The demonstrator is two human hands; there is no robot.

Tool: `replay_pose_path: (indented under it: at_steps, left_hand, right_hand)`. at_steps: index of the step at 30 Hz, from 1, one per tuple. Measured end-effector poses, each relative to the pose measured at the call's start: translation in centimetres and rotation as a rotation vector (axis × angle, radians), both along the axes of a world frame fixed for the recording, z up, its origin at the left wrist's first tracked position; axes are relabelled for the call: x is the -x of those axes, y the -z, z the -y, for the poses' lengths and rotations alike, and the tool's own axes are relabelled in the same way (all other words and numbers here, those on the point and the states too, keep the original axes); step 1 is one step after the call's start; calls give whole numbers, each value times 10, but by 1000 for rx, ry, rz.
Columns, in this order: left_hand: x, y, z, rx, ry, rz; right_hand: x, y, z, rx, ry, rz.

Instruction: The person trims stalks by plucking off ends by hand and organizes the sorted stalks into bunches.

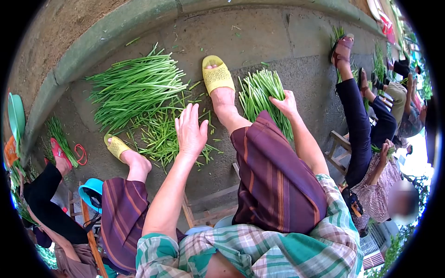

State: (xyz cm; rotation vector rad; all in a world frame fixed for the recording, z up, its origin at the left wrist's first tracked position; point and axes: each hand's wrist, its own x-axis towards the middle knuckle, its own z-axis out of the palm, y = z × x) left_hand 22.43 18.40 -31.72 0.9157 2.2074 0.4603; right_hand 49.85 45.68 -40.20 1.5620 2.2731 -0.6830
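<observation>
My left hand (191,131) is held up with the fingers stretched out and the thumb apart, holding nothing. Behind it on the ground lies a scatter of short green stalk pieces (160,139). My right hand (285,104) is at the right edge of a pile of long green stalks (259,95), like garlic scapes, its thumb over the stalks and its fingers curled at their side. Part of that pile is hidden behind my knee. A larger pile of long green stalks (136,85) lies to the left, pale ends toward the right.
My feet in yellow slippers (217,74) stand between the piles. A curb (106,39) bends round the far side. At the left sit a person in a red slipper (60,153) and a teal basin (16,116). Several people sit at the right, one in dark trousers (354,125).
</observation>
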Motion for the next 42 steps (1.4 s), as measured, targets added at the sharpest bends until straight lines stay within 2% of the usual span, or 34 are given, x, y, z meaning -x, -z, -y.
replay_pose_path:
  at_steps: [1, 3, 8, 10, 11, 14, 16, 23, 27, 28, 31, 32, 34, 36, 37, 38, 40, 41, 42]
  left_hand:
    - [1, 0, 1, -7, -2, -6]
    - [3, 2, 2, -19, -9, -9]
    - [8, 2, 4, -39, -33, 0]
    - [10, 2, 3, -46, -47, 0]
    - [11, 2, 3, -52, -57, 4]
    - [14, 2, 3, -63, -82, 1]
    - [16, 2, 4, -103, -84, -37]
    - [20, 3, 4, -157, -97, -59]
    - [23, 7, 4, -214, -99, -85]
    - [25, 5, 2, -211, -101, -84]
    - [31, -2, -10, -247, -169, 186]
    - [32, -5, -16, -245, -171, 187]
    - [32, -9, -32, -216, -332, 723]
    - [24, -2, -44, -268, -441, 1040]
    - [21, -7, -53, -279, -447, 1100]
    - [17, -11, -62, -289, -452, 1157]
    - [11, -25, -78, -339, -528, 1281]
    - [8, -32, -86, -448, -584, 1349]
    - [13, -35, -94, -624, -540, 1410]
  right_hand:
    - [3, -3, 1, 0, -3, 2]
    - [14, -12, 9, 140, 202, 33]
    - [23, -17, 21, 67, 290, -62]
    - [27, -21, 17, 383, 396, -187]
    - [28, -23, 17, 413, 411, -214]
    - [31, -28, 19, 404, 395, -190]
    - [29, -23, 24, 436, 422, -265]
    - [17, -25, 24, 244, 509, -353]
    - [10, -48, 7, 248, 407, -306]
    - [15, -61, 2, 315, 413, -309]
    - [30, -95, -12, 575, 464, -320]
    - [36, -102, -15, 664, 454, -363]
    - [54, -117, -18, 851, 462, -420]
    - [75, -126, -16, 925, 446, -493]
    - [90, -131, -12, 995, 432, -569]
    - [106, -136, -8, 1003, 429, -573]
    - [148, -142, 7, 902, 262, -502]
    - [164, -137, 14, 791, 185, -446]
    - [185, -139, 27, 684, 130, -380]
